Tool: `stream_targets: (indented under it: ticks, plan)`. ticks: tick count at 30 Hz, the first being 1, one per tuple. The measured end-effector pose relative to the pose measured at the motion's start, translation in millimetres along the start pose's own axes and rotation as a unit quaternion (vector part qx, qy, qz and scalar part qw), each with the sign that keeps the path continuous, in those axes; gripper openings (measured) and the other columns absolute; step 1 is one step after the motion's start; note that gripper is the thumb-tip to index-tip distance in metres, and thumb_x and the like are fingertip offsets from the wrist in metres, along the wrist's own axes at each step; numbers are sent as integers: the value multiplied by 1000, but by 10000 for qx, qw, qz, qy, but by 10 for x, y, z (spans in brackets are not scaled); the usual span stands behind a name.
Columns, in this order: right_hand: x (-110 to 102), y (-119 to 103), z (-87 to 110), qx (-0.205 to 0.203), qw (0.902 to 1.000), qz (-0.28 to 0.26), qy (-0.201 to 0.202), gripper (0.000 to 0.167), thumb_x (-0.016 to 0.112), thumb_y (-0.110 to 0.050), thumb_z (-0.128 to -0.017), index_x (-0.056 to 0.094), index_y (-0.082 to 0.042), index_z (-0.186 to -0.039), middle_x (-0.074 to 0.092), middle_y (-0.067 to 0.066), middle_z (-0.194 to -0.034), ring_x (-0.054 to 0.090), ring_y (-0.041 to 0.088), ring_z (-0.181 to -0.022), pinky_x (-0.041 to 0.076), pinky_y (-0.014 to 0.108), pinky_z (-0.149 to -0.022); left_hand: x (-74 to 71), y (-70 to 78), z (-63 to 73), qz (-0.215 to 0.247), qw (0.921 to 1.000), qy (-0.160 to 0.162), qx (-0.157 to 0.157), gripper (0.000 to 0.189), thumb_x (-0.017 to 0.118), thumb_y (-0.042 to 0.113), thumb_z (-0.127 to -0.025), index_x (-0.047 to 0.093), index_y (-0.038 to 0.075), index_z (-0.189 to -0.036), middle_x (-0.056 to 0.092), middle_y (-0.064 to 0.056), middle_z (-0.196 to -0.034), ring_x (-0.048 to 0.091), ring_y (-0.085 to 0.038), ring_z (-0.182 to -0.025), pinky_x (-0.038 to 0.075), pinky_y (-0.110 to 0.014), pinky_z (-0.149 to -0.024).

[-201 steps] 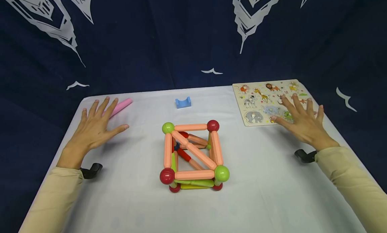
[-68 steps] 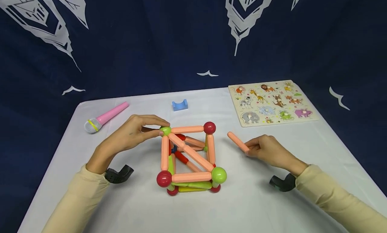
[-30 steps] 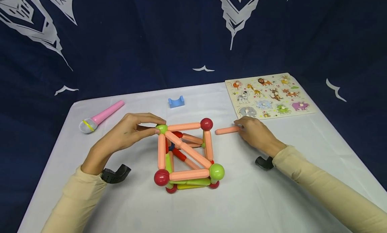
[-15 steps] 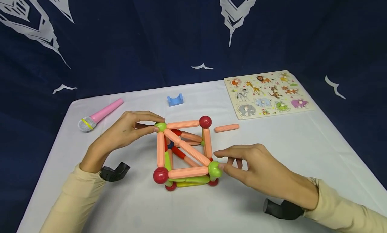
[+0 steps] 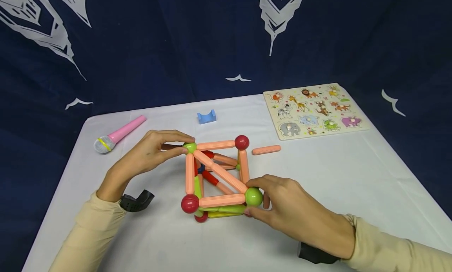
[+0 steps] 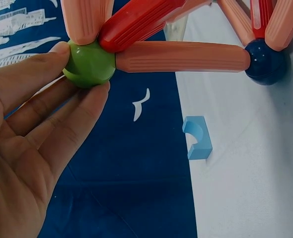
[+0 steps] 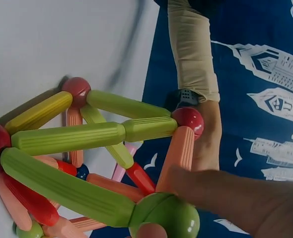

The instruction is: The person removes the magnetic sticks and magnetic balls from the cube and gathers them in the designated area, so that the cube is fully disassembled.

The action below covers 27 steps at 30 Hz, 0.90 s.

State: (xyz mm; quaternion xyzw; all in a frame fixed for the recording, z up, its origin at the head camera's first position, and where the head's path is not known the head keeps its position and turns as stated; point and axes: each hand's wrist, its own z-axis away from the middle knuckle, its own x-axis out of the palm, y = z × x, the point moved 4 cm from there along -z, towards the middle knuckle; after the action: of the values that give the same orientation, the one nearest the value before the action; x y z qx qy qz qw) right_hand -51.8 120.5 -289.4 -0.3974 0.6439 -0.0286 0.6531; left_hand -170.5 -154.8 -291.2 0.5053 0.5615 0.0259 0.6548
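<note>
The stick-and-ball frame (image 5: 221,200) sits mid-table, well in from the far, left and right edges, white cloth (image 5: 353,170) stretching wide on either side. A loose peach rod (image 5: 266,150) lies just past its far right corner, short of the animal puzzle board (image 5: 296,117). Only the left wrist view gives me the full peach stick (image 6: 186,57) joining the far-left green ball (image 6: 90,64) to a navy ball (image 6: 266,62); the right wrist view bares long green sticks (image 7: 67,139) across the near face. The left hand (image 5: 153,148) pinches that far-left ball; the right hand (image 5: 293,207) grips the near-right green ball (image 5: 254,196), thumb lowest.
</note>
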Motion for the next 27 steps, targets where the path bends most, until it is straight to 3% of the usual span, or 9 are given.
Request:
stream_targets:
  ticks: [12,19,27]
  plan:
    - [65,42,7,204,9995,-239,-59,34,81,-12,-79,67,-6,-109,65,-5,-87,49,-3,-59,45,16,-47,-3,-3,-16,61,9999,-33,143,28,70,11,-92,71,12,-120,68,4,-121,61,-15,-115,56,-33,-86]
    - [82,68,14,91,9994,-320,-60,28,75,-13,-84,63,-9,-108,60,-11,-79,48,-2,-56,45,17,-45,-5,12,-20,58,9999,-62,140,29,70,10,-92,71,11,-120,68,3,-121,61,-15,-114,55,-33,-86]
    - [97,73,39,-118,9985,-531,36,25,71,-10,-86,62,-12,-110,60,-11,-85,50,-1,-60,47,16,-49,-5,10,-21,142,9997,-80,170,29,69,7,-92,71,9,-121,68,1,-121,61,-16,-114,55,-32,-87]
